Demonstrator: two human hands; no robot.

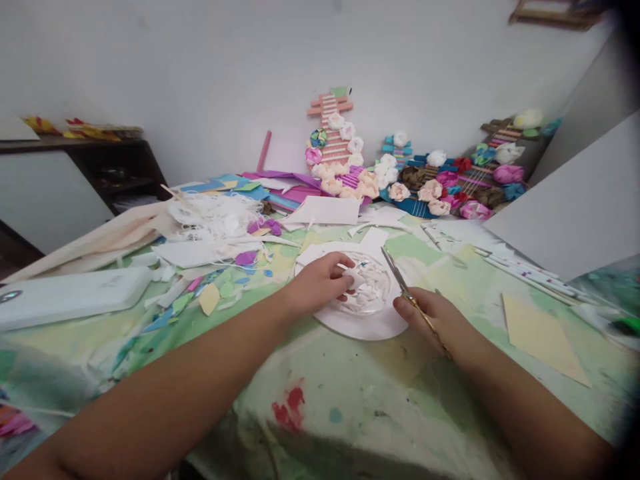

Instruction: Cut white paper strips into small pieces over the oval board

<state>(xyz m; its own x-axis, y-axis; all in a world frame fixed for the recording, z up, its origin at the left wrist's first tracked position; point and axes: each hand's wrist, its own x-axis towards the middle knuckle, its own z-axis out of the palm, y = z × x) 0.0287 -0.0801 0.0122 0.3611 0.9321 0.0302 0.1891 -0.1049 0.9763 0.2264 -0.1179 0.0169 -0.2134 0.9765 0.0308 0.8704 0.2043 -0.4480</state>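
My right hand [433,317] is closed around a pair of scissors [404,283] with gold handles, its blades pointing up and to the left. Over the left part of a white paper disc [370,327], my left hand [327,283] pinches a small white piece of paper [356,277]. A round clear dish [373,308] sits on the disc, with several white paper scraps [370,283] in it. My left fingers hide part of the dish's rim. The scissor tips are just right of the dish, apart from the left hand.
A tangle of white string [220,217] and paper offcuts lie at left, near a white box-like device [75,293]. Flower-covered stick crafts [335,147] lean on the wall. Markers [525,270] and a yellow sheet [543,337] lie right, below a large white board [575,193].
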